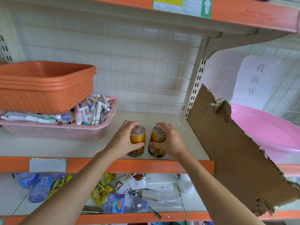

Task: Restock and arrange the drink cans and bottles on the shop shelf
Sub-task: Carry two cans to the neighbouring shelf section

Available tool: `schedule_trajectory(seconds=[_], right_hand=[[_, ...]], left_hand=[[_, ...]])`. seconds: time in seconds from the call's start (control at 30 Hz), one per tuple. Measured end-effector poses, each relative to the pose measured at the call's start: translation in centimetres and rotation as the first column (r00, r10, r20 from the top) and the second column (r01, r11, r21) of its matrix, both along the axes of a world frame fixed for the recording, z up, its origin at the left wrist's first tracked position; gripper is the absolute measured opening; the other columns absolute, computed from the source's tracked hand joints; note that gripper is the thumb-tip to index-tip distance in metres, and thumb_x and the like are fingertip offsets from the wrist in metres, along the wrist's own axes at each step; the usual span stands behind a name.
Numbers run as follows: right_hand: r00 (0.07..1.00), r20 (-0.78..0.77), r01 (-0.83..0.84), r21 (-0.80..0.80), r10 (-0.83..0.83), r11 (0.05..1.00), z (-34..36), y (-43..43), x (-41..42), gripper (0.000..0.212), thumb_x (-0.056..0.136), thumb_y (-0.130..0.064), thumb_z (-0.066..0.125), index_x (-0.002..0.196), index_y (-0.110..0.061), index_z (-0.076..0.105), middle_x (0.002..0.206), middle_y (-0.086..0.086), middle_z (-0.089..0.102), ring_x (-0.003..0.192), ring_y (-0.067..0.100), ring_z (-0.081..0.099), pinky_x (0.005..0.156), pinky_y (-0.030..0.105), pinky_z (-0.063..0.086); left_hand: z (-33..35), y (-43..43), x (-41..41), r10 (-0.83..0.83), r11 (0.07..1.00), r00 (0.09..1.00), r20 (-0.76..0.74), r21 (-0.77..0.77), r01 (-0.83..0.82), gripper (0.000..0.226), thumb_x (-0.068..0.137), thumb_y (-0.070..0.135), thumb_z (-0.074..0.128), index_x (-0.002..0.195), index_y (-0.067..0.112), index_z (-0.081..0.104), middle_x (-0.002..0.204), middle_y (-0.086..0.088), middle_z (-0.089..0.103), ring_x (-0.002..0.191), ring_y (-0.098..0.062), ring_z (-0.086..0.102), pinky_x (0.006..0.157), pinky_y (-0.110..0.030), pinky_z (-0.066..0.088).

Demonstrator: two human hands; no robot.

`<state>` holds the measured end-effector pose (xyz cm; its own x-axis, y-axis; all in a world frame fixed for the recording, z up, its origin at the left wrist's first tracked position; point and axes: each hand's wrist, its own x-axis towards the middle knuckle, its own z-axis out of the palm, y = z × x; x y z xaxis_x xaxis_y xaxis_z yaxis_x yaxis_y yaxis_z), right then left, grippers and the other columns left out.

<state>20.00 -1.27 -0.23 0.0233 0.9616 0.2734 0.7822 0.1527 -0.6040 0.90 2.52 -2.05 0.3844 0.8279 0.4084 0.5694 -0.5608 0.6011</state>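
The task is at an early stage, I think. Only two drinks are on the shelf [48,147], both just right of the pink basket [53,133] w/ the marker pens [90,111]. They are close to the shelf's front edge, w/ a small gap betw. them.

The left hand [123,141] grips the left can [137,138], thumb across the front and the other fingers curled round the back near the top. The right hand [172,142] holds the right can [157,140] the same way, thumb at the front and fingers bent over the rim. Both gold cans seem to touch the shelf already. Whether the right one stands fully straight, I cannot tell. So these two are placed or nearly placed. Prob. only lining them up and turning the labels to the front is left for them.

Much remains. One level below the pink basket, several water bottles [125,203] lie on their sides, mixed w/ snack packets [100,192] and not arranged. Right of the pink basket, past the cans, the shelf has free room up to a torn cardboard sheet [227,143].
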Motion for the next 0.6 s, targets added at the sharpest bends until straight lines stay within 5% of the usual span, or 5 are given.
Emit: schedule_trajectory(seconds=[0.2,0.3,0.4,0.5,0.6], right_hand=[[0.962,-0.269,0.091,0.17,-0.043,0.981,1.6,-3.5,0.1,0.071,0.059,-0.028,0.087,0.116,-0.028,0.045,0.109,-0.005,0.06,0.099,0.012,0.059,0.08,0.029,0.054],[0.947,-0.32,0.087,0.201,-0.019,0.976,2.0,-6.2,0.6,0.066,0.057,-0.036,0.086,0.111,-0.031,0.047,0.103,-0.009,0.062,0.094,0.01,0.061,0.079,0.037,0.055],[0.961,-0.278,0.054,0.205,0.005,0.977,1.6,-8.8,1.2,0.067,0.056,-0.043,0.083,0.112,-0.035,0.048,0.107,-0.01,0.062,0.097,0.011,0.061,0.081,0.035,0.054],[0.976,-0.214,0.001,0.177,0.038,0.984,0.7,-11.2,1.9,0.067,0.058,-0.041,0.083,0.116,-0.037,0.049,0.11,-0.013,0.06,0.1,0.006,0.059,0.082,0.027,0.052],[0.966,-0.23,-0.083,0.14,0.114,0.987,-0.5,-13.3,2.5,0.071,0.051,-0.055,0.074,0.116,-0.04,0.048,0.11,-0.014,0.061,0.1,0.006,0.06,0.082,0.034,0.054]], left_hand=[[0.8,-2.2,-1.0,0.041,0.992,0.967,0.25,0.105,-0.069,0.067,0.067,0.02,0.083,0.124,0.018,0.049,0.117,0.01,0.046,0.109,-0.006,0.046,0.091,-0.026,0.042],[1.9,-4.6,-2.4,0.018,0.986,0.948,0.316,0.151,-0.069,0.069,0.062,0.036,0.081,0.123,0.022,0.05,0.118,0.016,0.046,0.11,-0.002,0.045,0.091,-0.019,0.039],[2.5,-7.8,-3.9,0.027,0.986,0.951,0.308,0.147,-0.075,0.07,0.058,0.052,0.07,0.121,0.027,0.051,0.116,0.007,0.051,0.108,-0.002,0.05,0.09,-0.016,0.039],[2.2,-11.4,-5.3,0.059,0.987,0.971,0.232,0.133,-0.092,0.067,0.057,0.054,0.069,0.118,0.037,0.049,0.115,0.018,0.049,0.107,0.005,0.049,0.087,-0.004,0.035],[1.0,-15.2,-6.2,0.114,0.984,0.973,0.2,0.113,-0.139,0.063,0.058,0.053,0.069,0.117,0.048,0.046,0.112,0.021,0.046,0.107,0.002,0.051,0.087,-0.005,0.036]])
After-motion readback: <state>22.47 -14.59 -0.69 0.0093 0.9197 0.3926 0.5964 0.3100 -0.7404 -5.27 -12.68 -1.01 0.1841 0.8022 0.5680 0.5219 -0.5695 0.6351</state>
